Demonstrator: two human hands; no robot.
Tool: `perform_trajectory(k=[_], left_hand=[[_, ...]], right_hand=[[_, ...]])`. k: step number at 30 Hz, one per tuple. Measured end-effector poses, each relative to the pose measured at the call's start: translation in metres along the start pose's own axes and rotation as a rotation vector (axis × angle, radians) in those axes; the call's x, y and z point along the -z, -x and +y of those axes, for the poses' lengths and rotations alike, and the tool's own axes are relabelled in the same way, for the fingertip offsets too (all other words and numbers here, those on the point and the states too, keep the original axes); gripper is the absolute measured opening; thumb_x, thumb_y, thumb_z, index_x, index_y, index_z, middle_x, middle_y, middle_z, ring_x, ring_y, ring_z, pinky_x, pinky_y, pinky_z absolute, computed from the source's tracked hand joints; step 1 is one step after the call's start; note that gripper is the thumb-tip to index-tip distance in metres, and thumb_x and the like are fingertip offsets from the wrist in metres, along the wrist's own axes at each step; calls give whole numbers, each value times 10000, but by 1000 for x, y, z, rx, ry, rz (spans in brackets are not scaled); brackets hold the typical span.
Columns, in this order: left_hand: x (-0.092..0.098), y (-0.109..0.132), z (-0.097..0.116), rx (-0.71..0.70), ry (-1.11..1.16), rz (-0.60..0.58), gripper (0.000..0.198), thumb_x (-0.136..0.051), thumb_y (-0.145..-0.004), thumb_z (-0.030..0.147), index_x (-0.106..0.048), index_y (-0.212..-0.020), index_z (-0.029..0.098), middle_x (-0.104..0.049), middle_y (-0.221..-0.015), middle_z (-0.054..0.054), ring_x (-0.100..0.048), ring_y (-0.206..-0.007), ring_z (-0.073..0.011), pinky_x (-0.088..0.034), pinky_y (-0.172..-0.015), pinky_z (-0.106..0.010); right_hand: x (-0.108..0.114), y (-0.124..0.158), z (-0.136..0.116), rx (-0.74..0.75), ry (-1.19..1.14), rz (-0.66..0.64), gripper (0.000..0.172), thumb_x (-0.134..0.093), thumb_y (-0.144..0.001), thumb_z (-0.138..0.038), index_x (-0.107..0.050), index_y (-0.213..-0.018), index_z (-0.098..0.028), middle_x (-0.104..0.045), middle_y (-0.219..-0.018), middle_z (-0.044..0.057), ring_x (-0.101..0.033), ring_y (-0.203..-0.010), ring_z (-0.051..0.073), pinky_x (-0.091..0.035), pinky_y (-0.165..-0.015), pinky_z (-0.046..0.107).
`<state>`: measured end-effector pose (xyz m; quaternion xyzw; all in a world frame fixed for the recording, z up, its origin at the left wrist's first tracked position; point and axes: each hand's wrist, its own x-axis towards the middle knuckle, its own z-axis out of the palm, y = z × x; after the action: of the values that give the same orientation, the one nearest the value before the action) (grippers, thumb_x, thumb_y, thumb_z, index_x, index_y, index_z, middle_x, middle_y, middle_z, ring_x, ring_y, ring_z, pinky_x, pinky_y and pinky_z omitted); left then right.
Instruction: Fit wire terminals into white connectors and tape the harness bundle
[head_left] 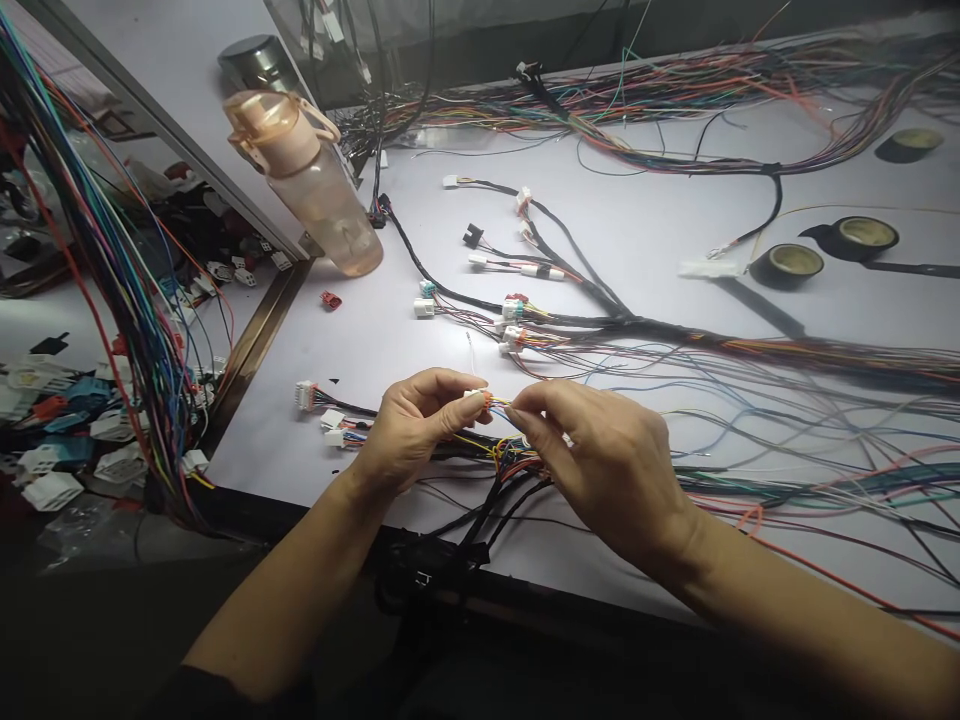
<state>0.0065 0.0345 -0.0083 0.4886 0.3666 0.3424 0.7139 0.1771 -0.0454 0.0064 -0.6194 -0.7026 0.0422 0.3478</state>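
Between the thumb and fingers of my left hand (412, 425) is a small white and orange wire connector (487, 401), mostly covered by the fingertips. My right hand (607, 450) pinches thin wires (504, 403) just right of the connector, where yellow and blue strands show. Below both hands, a black-taped wire bundle (491, 500) runs down over the table's front edge. White connectors (334, 430) on short wires lie left of my left hand. Beyond my hands stretches a taped wiring harness (637, 328) with several white, teal and orange plugs at its branch ends.
A water bottle (315, 190) stands at the back left, near a small red connector (331, 300). Rolls of black tape (786, 265) lie at the right. Loose wires (825, 480) spread over the right side. Beyond the wooden edge (251, 360), connectors (82, 400) are heaped under a hanging wire bundle (112, 250).
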Motion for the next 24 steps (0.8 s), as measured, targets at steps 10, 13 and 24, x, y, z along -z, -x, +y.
perform_trajectory(k=[10, 13, 24], left_hand=[[0, 0, -4, 1, 23, -23, 135, -785, -706, 184, -744, -833, 197, -736, -811, -20, -681, -720, -116, -552, -697, -218], [-1, 0, -5, 5, 14, -19, 145, -792, -695, 187, -745, -833, 195, -740, -821, -27, -686, -727, -126, -559, -703, -230], [-6, 1, -9, -76, -80, -41, 154, -784, -703, 174, -749, -853, 185, -714, -832, -22, -668, -797, -125, -552, -777, -237]], right_hand=[[3, -2, -1, -53, -235, -54, 160, -498, -928, -215, -636, -850, -198, -651, -756, 28, -585, -687, 137, -432, -657, 259], [3, 0, 0, -53, -230, -46, 155, -498, -926, -212, -633, -852, -196, -649, -750, 32, -587, -692, 143, -438, -663, 266], [3, 11, -1, -175, -311, -21, 142, -535, -919, -213, -640, -824, -201, -646, -710, 16, -582, -633, 125, -436, -617, 246]])
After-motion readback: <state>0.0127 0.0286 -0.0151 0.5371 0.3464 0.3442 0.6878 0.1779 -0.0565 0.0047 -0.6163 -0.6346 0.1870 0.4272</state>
